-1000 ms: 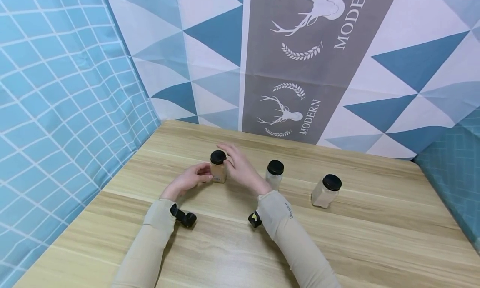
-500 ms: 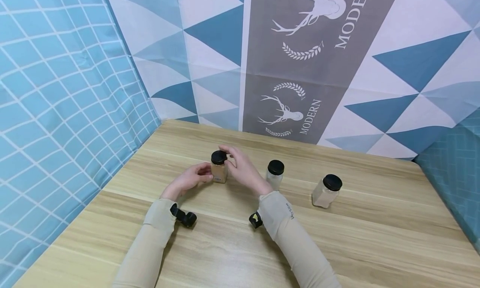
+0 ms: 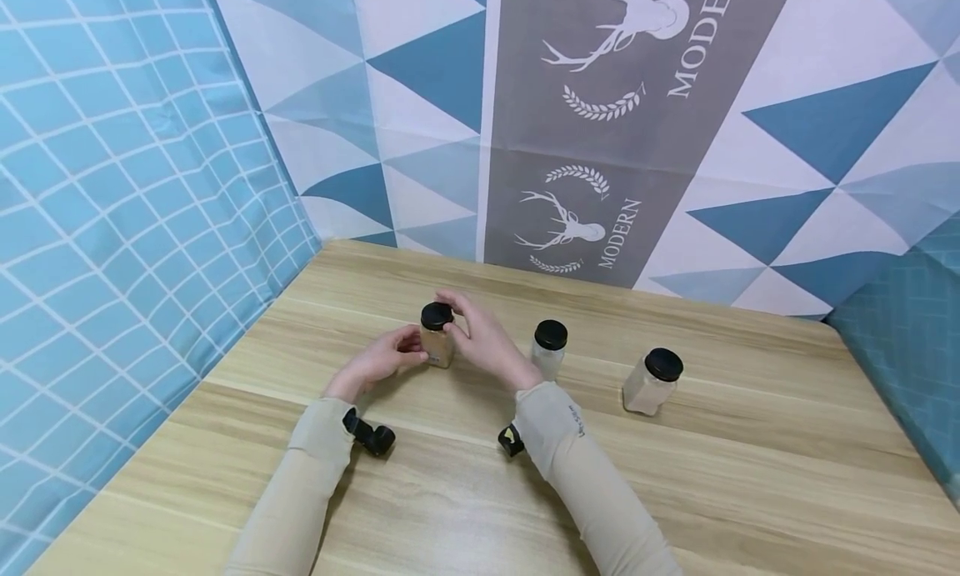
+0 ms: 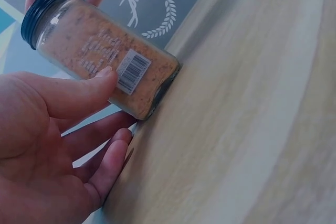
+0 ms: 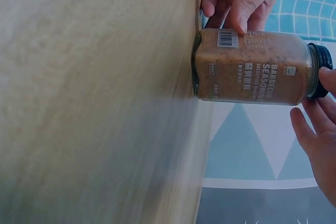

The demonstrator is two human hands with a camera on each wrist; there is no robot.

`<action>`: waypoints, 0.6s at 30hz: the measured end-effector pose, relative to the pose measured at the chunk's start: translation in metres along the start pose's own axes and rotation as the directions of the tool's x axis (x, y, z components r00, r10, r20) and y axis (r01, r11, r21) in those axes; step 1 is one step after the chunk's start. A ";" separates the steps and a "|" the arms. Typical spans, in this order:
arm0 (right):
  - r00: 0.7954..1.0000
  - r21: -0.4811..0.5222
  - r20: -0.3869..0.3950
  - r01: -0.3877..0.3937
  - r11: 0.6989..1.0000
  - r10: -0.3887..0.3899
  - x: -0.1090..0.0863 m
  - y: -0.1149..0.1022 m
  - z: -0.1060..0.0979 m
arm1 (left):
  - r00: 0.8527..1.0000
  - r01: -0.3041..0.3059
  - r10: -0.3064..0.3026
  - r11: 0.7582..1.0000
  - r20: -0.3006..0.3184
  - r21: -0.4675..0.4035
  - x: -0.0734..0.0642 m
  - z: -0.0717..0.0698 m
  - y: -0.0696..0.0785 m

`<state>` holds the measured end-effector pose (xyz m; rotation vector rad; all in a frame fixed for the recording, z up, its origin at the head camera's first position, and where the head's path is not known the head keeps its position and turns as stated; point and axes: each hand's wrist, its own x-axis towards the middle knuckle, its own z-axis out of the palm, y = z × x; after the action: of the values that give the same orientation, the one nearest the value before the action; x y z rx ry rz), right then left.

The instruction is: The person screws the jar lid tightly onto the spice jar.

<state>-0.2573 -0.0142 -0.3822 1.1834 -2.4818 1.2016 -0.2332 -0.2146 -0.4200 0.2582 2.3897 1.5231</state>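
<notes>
A square-sided glass jar of orange-brown barbecue seasoning stands upright on the wooden table, its label and barcode showing in both wrist views. My left hand holds the jar low on its side, thumb on the glass near the barcode and fingers behind. With thumb and fingers, my right hand grips the black lid on top. In the right wrist view the thumb lies against the lid's edge, and part of the hand is cut off by the frame.
Two more black-lidded jars stand to the right: one with pale contents just beyond the right wrist, another with beige contents farther right. A patterned cloth backdrop rises behind the table, and a blue grid cloth on the left.
The right hand's fingers and thumb have shifted slightly around the lid. The left hand keeps its hold, and the jar stays in nearly the same spot.
</notes>
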 end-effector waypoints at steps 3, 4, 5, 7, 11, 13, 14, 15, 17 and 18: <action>1.000 -0.016 -0.003 0.010 1.000 -0.010 0.000 -0.001 0.001 | 1.000 -0.006 0.006 1.000 -0.014 0.006 0.000 0.001 -0.002; 1.000 -0.018 -0.004 0.011 1.000 -0.011 0.000 -0.001 0.001 | 1.000 -0.007 0.007 1.000 -0.020 0.006 0.001 0.001 -0.002; 1.000 -0.020 -0.005 0.013 1.000 -0.013 0.000 -0.001 0.001 | 1.000 -0.011 0.011 1.000 -0.023 0.002 0.001 0.002 -0.002; 1.000 -0.021 -0.006 0.019 1.000 -0.019 0.001 -0.002 0.001 | 0.999 -0.016 0.016 1.000 -0.028 0.003 0.001 0.003 -0.001; 1.000 -0.020 -0.017 0.020 1.000 -0.020 0.001 -0.001 0.001 | 0.999 -0.010 0.010 1.000 -0.045 0.001 0.000 0.005 0.002; 1.000 -0.019 -0.023 0.018 1.000 -0.019 0.001 -0.001 0.001 | 0.998 -0.003 0.003 1.000 -0.061 -0.009 0.000 0.006 0.003; 1.000 -0.020 -0.025 0.016 1.000 -0.016 0.001 -0.001 0.000 | 0.998 -0.003 0.003 1.000 -0.066 -0.009 0.000 0.007 0.004; 1.000 -0.022 -0.026 0.012 1.000 -0.013 0.000 -0.001 0.000 | 0.998 -0.004 0.003 1.000 -0.070 -0.005 0.000 0.007 0.004; 1.000 -0.023 -0.025 0.006 1.000 -0.006 -0.001 -0.002 0.000 | 0.997 -0.003 0.003 1.000 -0.081 -0.001 0.000 0.009 0.005; 1.000 -0.024 -0.023 0.002 1.000 -0.002 -0.001 -0.002 0.000 | 0.996 -0.005 0.005 1.000 -0.085 0.008 0.000 0.009 0.006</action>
<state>-0.2549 -0.0141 -0.3816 1.1588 -2.4705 1.1746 -0.2298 -0.2044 -0.4185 0.2054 2.4622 1.5569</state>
